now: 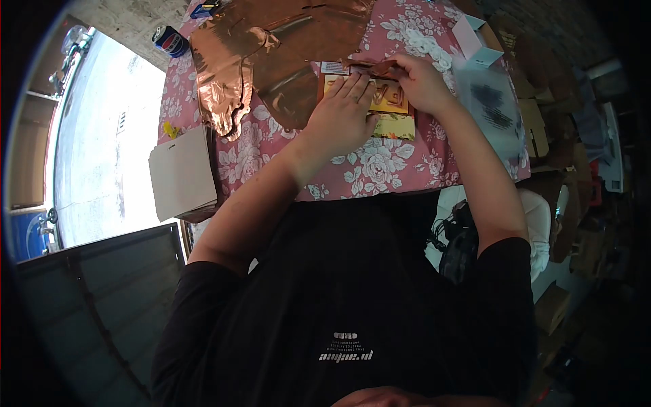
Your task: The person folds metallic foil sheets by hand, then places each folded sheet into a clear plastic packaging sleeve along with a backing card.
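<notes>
Head view shows the left hand (342, 108) pressing flat fingers on a gold card (392, 112) to steady it while right hand (420, 81) fingers pinch copper foil (376, 68).

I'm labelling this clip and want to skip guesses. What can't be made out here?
- Head view: the gold card is partly hidden by the left hand; its lettering is unreadable.
- What the right hand pinches: a thin brown strip, too small to identify.
- Blue can label: too blurred to read.
- Right-side clutter: too dark.
</notes>
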Motion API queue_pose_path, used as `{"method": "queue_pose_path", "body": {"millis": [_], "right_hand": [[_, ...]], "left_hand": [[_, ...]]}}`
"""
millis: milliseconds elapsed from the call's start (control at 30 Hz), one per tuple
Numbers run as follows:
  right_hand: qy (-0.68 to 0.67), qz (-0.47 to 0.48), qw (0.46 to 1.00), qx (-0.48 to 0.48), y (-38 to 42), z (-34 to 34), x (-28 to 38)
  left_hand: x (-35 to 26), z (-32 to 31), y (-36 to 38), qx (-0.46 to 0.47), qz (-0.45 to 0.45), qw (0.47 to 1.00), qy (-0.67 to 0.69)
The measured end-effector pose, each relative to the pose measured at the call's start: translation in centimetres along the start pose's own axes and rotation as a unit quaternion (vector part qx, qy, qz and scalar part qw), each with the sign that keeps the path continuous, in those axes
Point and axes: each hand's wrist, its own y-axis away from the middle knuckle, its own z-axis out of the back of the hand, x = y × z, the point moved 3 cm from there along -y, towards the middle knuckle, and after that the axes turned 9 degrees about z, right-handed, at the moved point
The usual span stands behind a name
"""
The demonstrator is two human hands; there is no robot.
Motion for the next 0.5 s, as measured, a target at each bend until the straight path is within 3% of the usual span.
{"method": "queue_pose_path", "body": {"millis": [33,67,100,167,200,267,500], "right_hand": [[0.073,0.027,0.997,0.001,0.4,-0.4,-0.2],[-0.023,0.066,0.998,0.009,0.7,-1.1,-0.4],[-0.024,0.066,0.997,0.009,1.3,-1.6,-0.8],[0.055,0.096,0.993,0.043,2.7,-2.4,1.2],[0.117,0.112,0.986,0.045,3.2,-2.7,1.2],[0.122,0.102,0.986,0.046,3.6,-2.9,1.6],[0.176,0.11,0.978,0.026,4.1,-3.7,1.8]], "left_hand": [[-0.1,0.4,0.0,-0.028,-0.005,1.0,0.014],[-0.2,0.8,-0.1,-0.055,-0.01,0.998,0.028],[-0.2,1.1,-0.1,-0.055,-0.009,0.998,0.028],[-0.5,2.4,-0.4,0.145,0.083,0.98,0.113],[-0.4,2.2,-0.2,0.144,0.083,0.98,0.113],[-0.7,2.8,0.3,-0.061,-0.006,0.996,0.06],[-2.3,2.3,2.1,-0.063,-0.048,0.995,-0.065]]}}
